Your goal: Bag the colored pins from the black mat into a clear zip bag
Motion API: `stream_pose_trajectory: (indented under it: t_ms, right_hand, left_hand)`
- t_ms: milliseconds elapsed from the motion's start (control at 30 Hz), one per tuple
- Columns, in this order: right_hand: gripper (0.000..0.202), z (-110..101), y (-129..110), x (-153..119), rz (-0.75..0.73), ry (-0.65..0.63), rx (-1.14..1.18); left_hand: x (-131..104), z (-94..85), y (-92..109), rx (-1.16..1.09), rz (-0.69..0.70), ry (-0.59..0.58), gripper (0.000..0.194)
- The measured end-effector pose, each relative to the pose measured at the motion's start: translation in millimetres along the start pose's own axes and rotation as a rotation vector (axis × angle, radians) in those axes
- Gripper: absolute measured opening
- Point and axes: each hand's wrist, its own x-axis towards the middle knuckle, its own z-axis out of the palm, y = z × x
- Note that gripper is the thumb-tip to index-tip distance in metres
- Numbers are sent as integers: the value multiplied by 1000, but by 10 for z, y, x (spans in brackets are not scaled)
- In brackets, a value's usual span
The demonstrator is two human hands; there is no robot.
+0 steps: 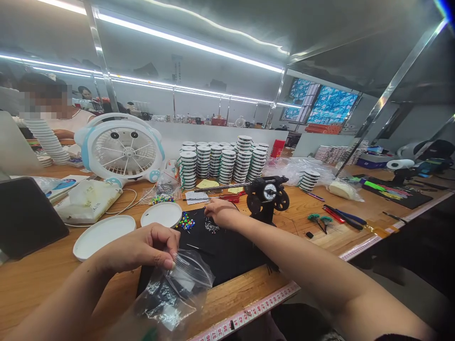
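Observation:
Between its thumb and fingers, my left hand (156, 246) pinches the top edge of a clear zip bag (181, 293), which hangs over the front edge of the table. My right hand (223, 213) is stretched out over the black mat (231, 258), fingers curled together beside a small heap of silver metal pieces (212, 226). Whatever those fingers hold, if anything, is too small to make out. Left of that heap lie colourful ball-headed pins (186, 221). A thin dark tool (199, 248) with a bright tip rests on the mat.
Two white lids (161, 215) lie left of the mat. A black hand-cranked device (268, 194) stands behind my right forearm. Farther back are stacked white spools (227, 166) and a fan (122, 151). Pliers (344, 218) lie right; a measuring tape (245, 315) lines the front edge.

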Motion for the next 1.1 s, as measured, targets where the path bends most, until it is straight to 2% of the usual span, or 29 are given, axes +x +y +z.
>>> stream_pose_trajectory:
  t_ms: [200,467,633,833,1100]
  right_hand:
    - [19,46,79,120,-6,21,-54]
    - [20,-69,95,-100,-28,39,-63]
    - [19,2,113,-114,-42,60,-73]
    - [15,103,103,-71,-127,69,-85]
    - [17,106,88,-86,-159,66,-62]
  left_hand:
    - [-10,-5,-7,1,2,0,14]
    - [-4,-17,-3,-2,-6,-4,15]
    - [6,-9,-3,4,6,0,15]
    - [-4,2,8,-4,-4,2,16]
    - [-10,2,9,-18,1,11,17]
